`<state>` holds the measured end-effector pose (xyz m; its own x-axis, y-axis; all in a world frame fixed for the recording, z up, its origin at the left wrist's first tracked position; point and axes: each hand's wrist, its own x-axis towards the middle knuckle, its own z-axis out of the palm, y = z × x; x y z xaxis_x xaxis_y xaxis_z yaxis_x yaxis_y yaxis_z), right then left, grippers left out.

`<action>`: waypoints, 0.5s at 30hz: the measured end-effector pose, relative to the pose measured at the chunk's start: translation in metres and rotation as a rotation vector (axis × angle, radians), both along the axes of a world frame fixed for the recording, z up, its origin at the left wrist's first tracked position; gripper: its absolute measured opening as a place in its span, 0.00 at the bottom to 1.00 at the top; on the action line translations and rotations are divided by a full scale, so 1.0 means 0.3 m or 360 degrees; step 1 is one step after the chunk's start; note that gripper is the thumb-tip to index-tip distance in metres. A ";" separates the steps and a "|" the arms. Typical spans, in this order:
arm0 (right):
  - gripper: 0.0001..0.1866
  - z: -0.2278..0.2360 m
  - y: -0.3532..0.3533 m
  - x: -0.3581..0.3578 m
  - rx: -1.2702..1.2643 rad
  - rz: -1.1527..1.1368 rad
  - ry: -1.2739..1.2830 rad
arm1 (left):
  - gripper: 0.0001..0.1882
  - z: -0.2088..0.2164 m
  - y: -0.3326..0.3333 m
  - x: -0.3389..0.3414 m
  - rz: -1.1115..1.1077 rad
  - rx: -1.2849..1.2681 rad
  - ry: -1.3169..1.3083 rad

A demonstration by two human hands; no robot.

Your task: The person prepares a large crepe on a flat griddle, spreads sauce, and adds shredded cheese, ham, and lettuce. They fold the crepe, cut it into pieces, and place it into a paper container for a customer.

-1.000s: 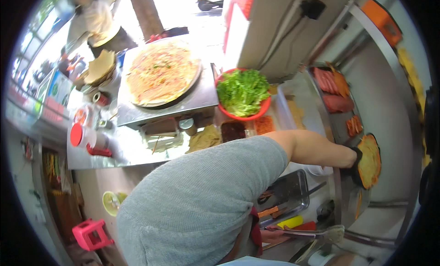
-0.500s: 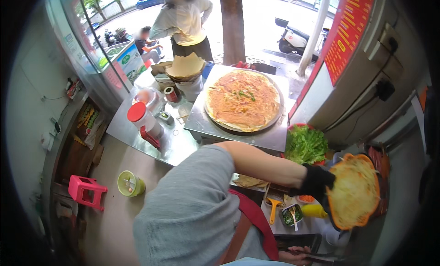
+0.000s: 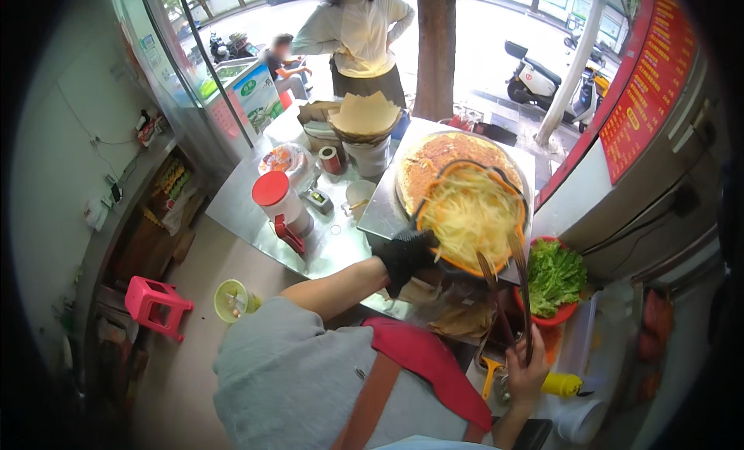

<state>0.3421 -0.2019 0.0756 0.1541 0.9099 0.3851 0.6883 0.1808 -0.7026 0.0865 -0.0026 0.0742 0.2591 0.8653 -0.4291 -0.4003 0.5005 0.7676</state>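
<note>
Grips a round dark pan (image 3: 456, 264) at its near left side with the black-gloved left hand (image 3: 404, 256), with the fingers folded in against the rim. Carries pale yellow shreds (image 3: 473, 213) in the pan, heaped within an orange edge. Holds a pair of long tongs (image 3: 525, 299) in the bare right hand (image 3: 528, 368), with the fingers wrapped around the lower part and the two prongs spread apart, both tips at the near right part of the pan. Overlaps, with the pan, the near right part of a large round flatbread (image 3: 426, 159) on a metal stand (image 3: 382, 217); impossible to tell whether hovering above it or touching. Wears a grey top (image 3: 287, 372) and a red apron (image 3: 426, 365). Seen at left on the tabletop (image 3: 329, 252): a red-lidded jug (image 3: 287, 210) and brown paper (image 3: 368, 113). Seen at right: a red basin (image 3: 559, 320) of lettuce (image 3: 554, 275) and, near the right hand, a yellow bottle (image 3: 559, 384). Visible beyond: a standing person (image 3: 360, 39) in a pale top and a parked scooter (image 3: 535, 74)
</note>
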 end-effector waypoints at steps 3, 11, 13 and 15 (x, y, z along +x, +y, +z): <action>0.32 0.097 0.134 -0.022 -0.0029 0.0126 -0.0241 | 0.14 -0.043 0.039 -0.105 0.0077 -0.0125 0.0028; 0.30 0.345 0.340 -0.102 -0.0429 0.0461 -0.0681 | 0.21 -0.077 0.081 -0.218 0.0189 -0.0145 -0.0232; 0.29 0.387 0.383 -0.133 -0.0432 0.0483 -0.0872 | 0.23 -0.081 0.098 -0.227 0.0190 -0.0127 -0.0213; 0.30 0.400 0.414 -0.152 -0.0416 0.0487 -0.0988 | 0.24 -0.074 0.106 -0.239 0.0182 -0.0058 -0.0199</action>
<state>0.2965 -0.0776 0.1957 -0.2969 0.9513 0.0835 0.9187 0.3084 -0.2468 0.0149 0.0291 0.0520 0.2132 0.8768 -0.4311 -0.5476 0.4726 0.6904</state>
